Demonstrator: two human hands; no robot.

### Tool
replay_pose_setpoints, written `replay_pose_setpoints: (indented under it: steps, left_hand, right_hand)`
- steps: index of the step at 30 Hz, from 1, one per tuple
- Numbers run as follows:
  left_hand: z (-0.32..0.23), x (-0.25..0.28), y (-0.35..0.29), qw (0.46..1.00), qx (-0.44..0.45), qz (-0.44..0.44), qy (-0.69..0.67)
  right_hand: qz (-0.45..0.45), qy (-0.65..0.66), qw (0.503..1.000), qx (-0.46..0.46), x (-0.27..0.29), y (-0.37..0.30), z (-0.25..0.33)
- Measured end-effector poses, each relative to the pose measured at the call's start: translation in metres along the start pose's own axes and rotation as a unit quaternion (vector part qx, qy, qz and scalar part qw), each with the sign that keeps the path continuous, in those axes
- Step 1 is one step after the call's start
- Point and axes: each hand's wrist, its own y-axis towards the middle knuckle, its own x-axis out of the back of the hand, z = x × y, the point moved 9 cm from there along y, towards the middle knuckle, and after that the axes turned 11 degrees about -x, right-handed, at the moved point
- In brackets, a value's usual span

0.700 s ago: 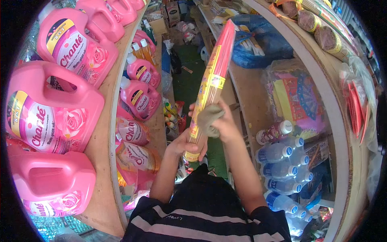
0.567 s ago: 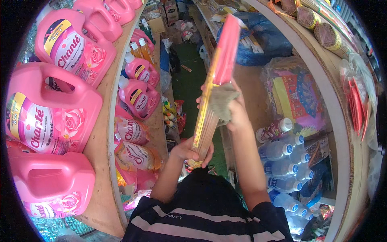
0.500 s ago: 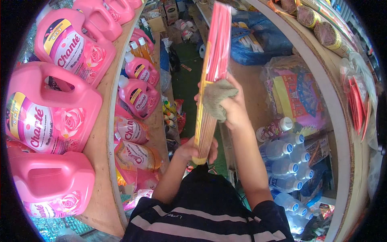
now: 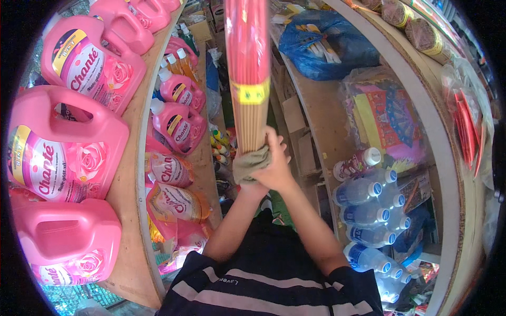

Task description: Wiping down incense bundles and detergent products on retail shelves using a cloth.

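Observation:
A long pack of incense sticks stands upright in front of me, pink toward the top, bare brown sticks below, with a yellow band between. My left hand grips its lower end; most of those fingers are hidden behind the cloth and my other hand. My right hand is wrapped around the lower sticks, pressing a grey-green cloth against them. The pack's top runs out of the picture.
Large pink jugs line the left shelf, with smaller pink bottles below. On the right lower shelf are water bottles, a blue plastic bag and colourful wrapped paper. Red packets lie on the upper right shelf.
The incense pack has turned its broad banded face toward me and shifted left and up in view. My right hand and the cloth have slid from the band to the lower end.

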Motion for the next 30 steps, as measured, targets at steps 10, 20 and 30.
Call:
replay_pose_setpoints:
  steps: [10,20,30]
  left_hand:
    - [-0.042,-0.035,0.038,0.973,-0.044,0.056,0.221]
    - [-0.093,-0.118,0.030,0.883,-0.247,0.120,0.382]
    - [-0.083,-0.111,0.028,0.937,-0.238,0.104,0.233]
  right_hand:
    - [0.010,-0.013,1.000,-0.011,0.033,-0.011,-0.030]
    - [0.053,0.164,0.976,-0.136,0.016,-0.040,-0.074]
    - [0.024,0.557,0.799,-0.226,0.011,-0.038,-0.081]
